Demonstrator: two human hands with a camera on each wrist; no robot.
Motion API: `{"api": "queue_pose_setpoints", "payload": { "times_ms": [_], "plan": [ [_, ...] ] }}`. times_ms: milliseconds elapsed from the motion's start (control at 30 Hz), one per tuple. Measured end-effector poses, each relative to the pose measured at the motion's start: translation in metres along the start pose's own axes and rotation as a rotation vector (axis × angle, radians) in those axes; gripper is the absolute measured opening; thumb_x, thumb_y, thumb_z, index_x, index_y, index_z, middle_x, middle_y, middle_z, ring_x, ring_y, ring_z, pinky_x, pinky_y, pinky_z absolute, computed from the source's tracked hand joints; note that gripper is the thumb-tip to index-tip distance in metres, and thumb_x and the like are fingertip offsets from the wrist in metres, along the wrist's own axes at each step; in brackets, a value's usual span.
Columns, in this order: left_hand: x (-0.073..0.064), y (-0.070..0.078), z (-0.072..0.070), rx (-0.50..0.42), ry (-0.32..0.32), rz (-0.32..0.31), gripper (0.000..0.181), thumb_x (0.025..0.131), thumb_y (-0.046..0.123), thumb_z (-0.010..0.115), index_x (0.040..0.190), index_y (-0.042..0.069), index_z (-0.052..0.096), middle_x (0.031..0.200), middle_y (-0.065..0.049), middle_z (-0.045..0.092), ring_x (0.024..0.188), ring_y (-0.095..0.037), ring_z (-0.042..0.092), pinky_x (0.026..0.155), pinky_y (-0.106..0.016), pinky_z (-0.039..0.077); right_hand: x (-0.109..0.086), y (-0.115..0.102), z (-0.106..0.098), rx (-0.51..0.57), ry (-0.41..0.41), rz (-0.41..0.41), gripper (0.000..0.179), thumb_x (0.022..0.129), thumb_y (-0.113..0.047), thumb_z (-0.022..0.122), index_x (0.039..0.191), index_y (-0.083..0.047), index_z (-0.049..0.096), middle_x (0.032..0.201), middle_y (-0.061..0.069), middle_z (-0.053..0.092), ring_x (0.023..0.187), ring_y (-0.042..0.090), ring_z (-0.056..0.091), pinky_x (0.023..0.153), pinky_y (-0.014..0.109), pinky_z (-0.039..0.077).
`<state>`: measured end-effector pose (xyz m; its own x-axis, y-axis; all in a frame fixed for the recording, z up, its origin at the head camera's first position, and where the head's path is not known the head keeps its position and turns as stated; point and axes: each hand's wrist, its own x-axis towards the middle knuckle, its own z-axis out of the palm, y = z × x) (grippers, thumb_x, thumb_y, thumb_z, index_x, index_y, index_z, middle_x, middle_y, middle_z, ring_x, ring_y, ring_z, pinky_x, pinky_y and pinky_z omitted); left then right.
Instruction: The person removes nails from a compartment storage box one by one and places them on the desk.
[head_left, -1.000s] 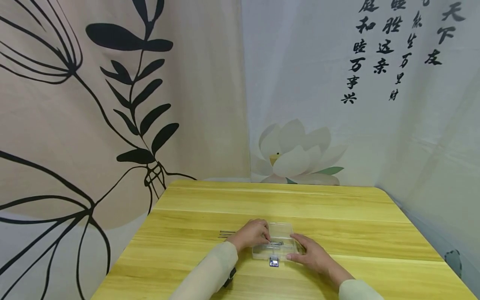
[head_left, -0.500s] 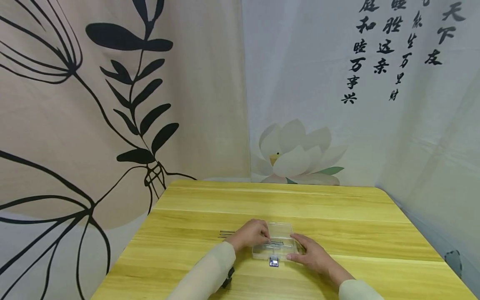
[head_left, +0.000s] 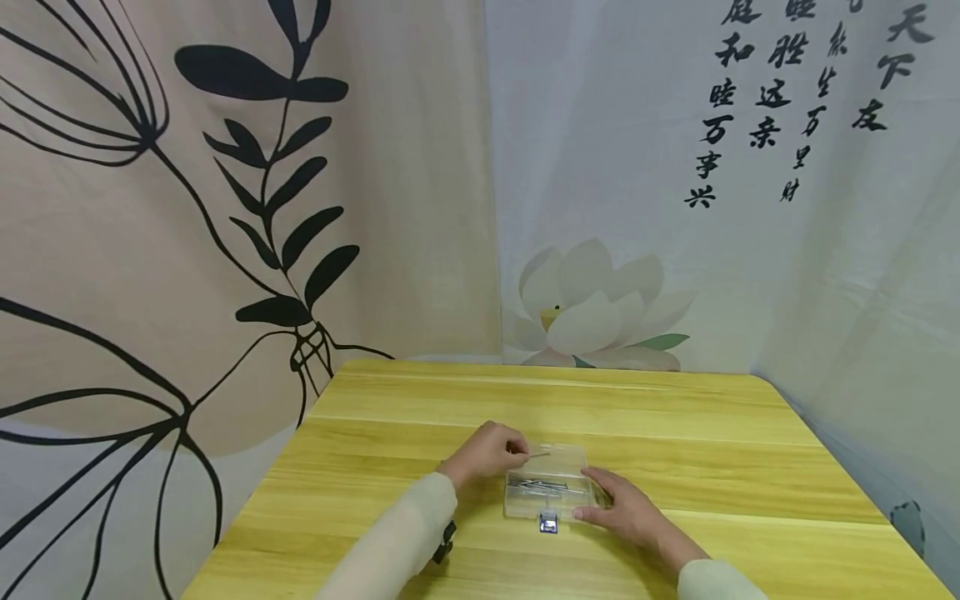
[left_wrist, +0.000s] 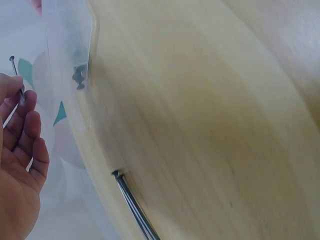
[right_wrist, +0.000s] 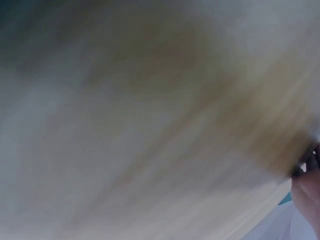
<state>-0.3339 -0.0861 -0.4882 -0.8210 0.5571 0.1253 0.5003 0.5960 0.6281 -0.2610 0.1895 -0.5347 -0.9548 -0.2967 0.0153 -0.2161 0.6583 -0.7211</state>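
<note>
My left hand [head_left: 486, 452] pinches a single metal nail [left_wrist: 14, 67] between thumb and fingertips, held up over the open lid of a clear plastic box [head_left: 522, 509]. Several long nails [head_left: 546, 486] lie lengthwise inside the box's rear compartment, their heads showing through the wall in the left wrist view. At the box's right end, my right hand [head_left: 632, 510] grips it, thumb at the front corner and fingers toward the back. Only a little of that hand shows in the right wrist view, which is blurred.
More nails [left_wrist: 134, 205] lie on the wooden table [head_left: 735, 467], left of the box. A small blue and silver square piece [head_left: 548, 523] sits at the box's front edge. A printed curtain [head_left: 420, 208] hangs behind the table.
My left hand has lifted out of the box and moved back and slightly left, now with a nail in its fingertips. The nails in the box show more. My right hand stays put.
</note>
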Motion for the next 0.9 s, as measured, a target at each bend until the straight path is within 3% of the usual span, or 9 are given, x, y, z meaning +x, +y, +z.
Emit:
{"api": "queue_pose_setpoints", "payload": {
  "times_ms": [900],
  "plan": [
    [-0.017, -0.032, -0.028, -0.140, 0.075, -0.047, 0.010, 0.091, 0.009, 0.070, 0.094, 0.001, 0.074, 0.079, 0.006, 0.065, 0.068, -0.008, 0.055, 0.062, -0.025, 0.049, 0.000, 0.000, -0.001, 0.000, -0.002, 0.001, 0.082, 0.083, -0.046, 0.078, 0.147, -0.007, 0.047, 0.150, 0.023, 0.041, 0.137, 0.049, 0.034, 0.109, 0.063, 0.025]
  ]
}}
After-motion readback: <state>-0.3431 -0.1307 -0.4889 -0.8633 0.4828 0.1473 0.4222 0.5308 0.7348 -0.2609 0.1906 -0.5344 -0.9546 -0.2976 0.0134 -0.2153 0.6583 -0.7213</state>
